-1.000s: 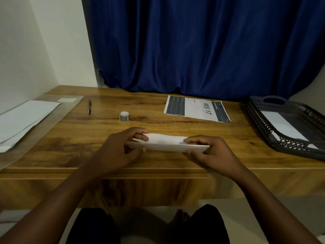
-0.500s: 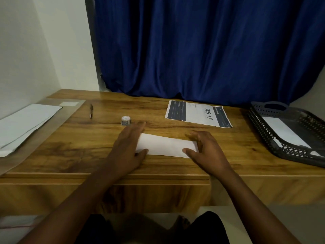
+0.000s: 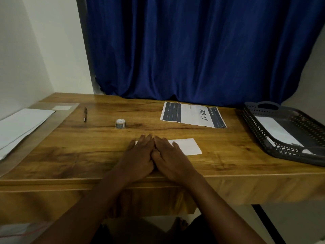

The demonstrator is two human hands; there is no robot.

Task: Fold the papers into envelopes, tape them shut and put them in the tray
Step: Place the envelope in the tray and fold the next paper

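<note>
A folded white paper [image 3: 188,146] lies flat on the wooden table [image 3: 88,155] near its front edge. My left hand [image 3: 140,155] and my right hand [image 3: 168,157] lie side by side on its left part, fingers straight, pressing it down; only its right end and a sliver at the left show. A small roll of tape [image 3: 120,123] stands behind the hands. The dark perforated tray [image 3: 263,138] sits at the right with a white folded paper [image 3: 276,131] inside.
A stack of white sheets [image 3: 19,125] lies on a clear mat at the left. A pen [image 3: 85,114] lies behind it, and a printed sheet marked WS 17 [image 3: 193,114] lies at the back. A blue curtain hangs behind the table.
The paper was held above the table edge, then laid flat. My hands, which were at its two ends, have come together over its left part.
</note>
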